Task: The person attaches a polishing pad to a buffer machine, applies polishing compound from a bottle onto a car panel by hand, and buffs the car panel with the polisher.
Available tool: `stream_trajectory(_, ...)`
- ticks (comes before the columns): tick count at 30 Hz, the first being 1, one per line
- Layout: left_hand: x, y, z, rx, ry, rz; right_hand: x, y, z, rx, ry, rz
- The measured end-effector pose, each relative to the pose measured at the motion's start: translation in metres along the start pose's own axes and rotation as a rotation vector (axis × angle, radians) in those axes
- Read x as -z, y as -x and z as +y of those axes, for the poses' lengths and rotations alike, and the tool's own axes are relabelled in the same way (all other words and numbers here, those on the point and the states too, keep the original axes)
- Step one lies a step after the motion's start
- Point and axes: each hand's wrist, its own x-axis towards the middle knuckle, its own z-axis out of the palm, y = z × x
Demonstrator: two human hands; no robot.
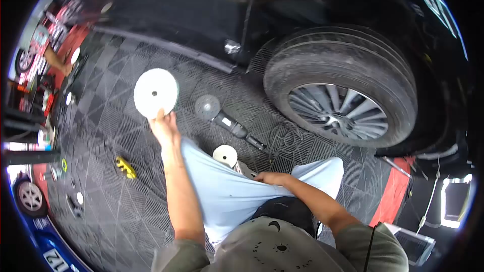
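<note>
A round white polishing pad with a small dark centre hole is gripped at its lower edge by my left hand. Its thumb or a finger lies across the white face. My right hand rests on my light blue trousers at the lap, with nothing seen in it; its fingertips are partly hidden. On the floor before me lies a black polisher with a bare grey backing plate. Another white pad shows beside my leg, partly covered by the trousers, close to a greyish object I cannot make out.
A dark car's wheel and lower body stand ahead. A coiled cable lies near the tyre. A yellow object is on the tiled floor to the left. Farther left are another person's arm and a blue car.
</note>
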Motion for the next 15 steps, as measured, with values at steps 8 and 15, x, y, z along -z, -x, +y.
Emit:
stream_trajectory(8, 0.008, 0.004, -0.009, 0.089, 0.118, -0.081, 0.017, 0.023, 0.009, 0.381, 0.358, 0.408)
stream_trajectory(15, -0.005, 0.016, -0.026, 0.164, 0.163, -0.343, 0.002, 0.033, 0.045, 0.348, 0.248, 0.369)
